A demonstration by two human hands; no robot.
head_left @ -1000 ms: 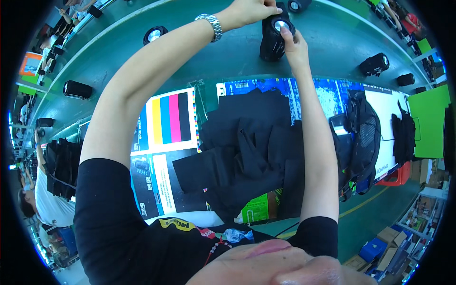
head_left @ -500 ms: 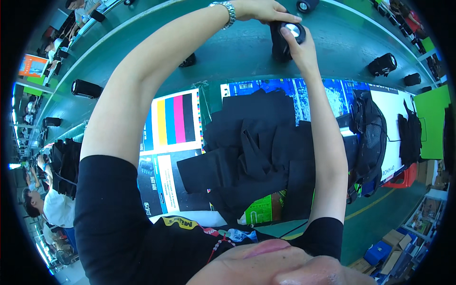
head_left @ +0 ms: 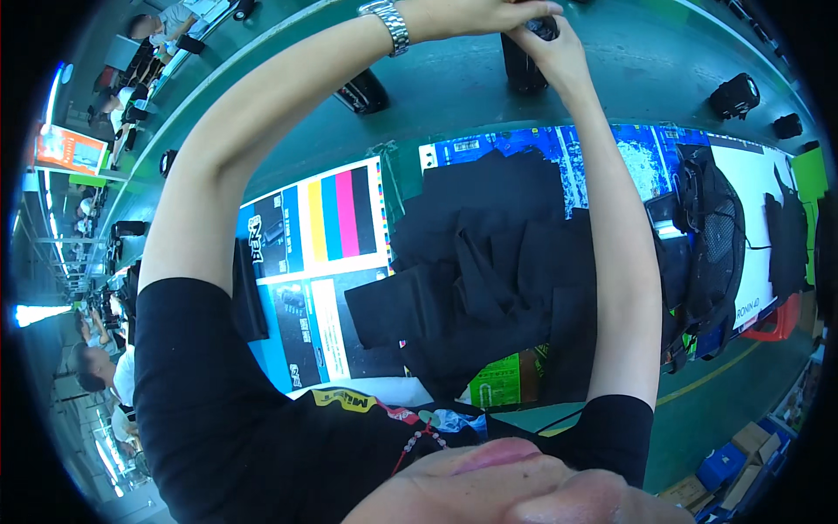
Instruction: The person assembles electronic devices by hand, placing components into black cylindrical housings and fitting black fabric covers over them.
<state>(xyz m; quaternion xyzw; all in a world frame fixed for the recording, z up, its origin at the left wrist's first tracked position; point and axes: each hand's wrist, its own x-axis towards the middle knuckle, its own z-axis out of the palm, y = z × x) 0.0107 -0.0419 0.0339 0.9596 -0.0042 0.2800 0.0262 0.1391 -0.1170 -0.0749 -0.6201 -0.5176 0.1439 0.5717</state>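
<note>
At the far side of the green work surface, both hands are on a black cylindrical portable speaker. My right hand is closed round its upper end from the right. My left hand, partly cut off by the upper edge of the picture, reaches in from the left. Its fingers lie over the top of the speaker, close to the right hand's fingers, and its grip is partly hidden. Another black speaker lies below my left forearm, partly covered by it.
Black fabric pieces lie heaped on printed sheets nearer to me. To the right are a black mesh bag, a white board and two more speakers. Other people sit along the left.
Both hands have shifted up toward the picture's upper edge. The speaker's silver round end no longer shows. The view has shifted, and more of the speaker below my left forearm shows.
</note>
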